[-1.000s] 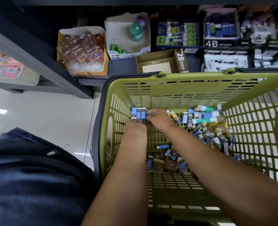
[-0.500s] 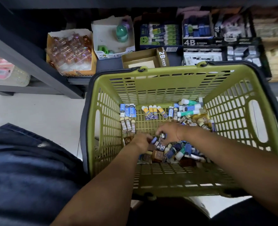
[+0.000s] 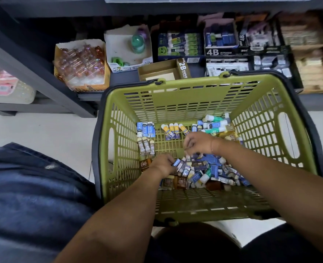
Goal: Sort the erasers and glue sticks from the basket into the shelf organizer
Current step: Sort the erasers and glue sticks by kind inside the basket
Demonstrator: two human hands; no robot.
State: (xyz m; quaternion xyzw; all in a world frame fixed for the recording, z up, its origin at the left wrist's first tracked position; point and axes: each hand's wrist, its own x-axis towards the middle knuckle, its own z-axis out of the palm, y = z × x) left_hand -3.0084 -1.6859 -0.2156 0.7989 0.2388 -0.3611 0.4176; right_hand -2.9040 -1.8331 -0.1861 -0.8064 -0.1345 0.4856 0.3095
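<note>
1. Erasers lie in a loose pile (image 3: 204, 170) on the bottom of the green basket (image 3: 175, 99), in its near half. They are blue, brown and white, all mixed.
2. Further in, sorted rows lie flat. Three blue erasers (image 3: 146, 129) are at the far left and three 2B erasers (image 3: 146, 147) lie just nearer than them. Some yellow-and-blue erasers (image 3: 173, 130) are in the middle.
3. Glue sticks (image 3: 216, 124) lie heaped in the far right corner of the basket.
4. The left hand (image 3: 163, 164) is at the left edge of the pile, and its fingers are curled on a blue-and-white eraser (image 3: 176, 162).
5. The right hand (image 3: 198, 142) hangs just above the pile with the fingers bent downward. Whether they pinch something, I cannot tell.
6. The basket stands on the pale floor (image 3: 43, 133) against a dark shelf (image 3: 124, 77). There an open 2B box (image 3: 160, 72) sits just behind the rim, and a 4B box (image 3: 220, 52) is to its right.
</note>
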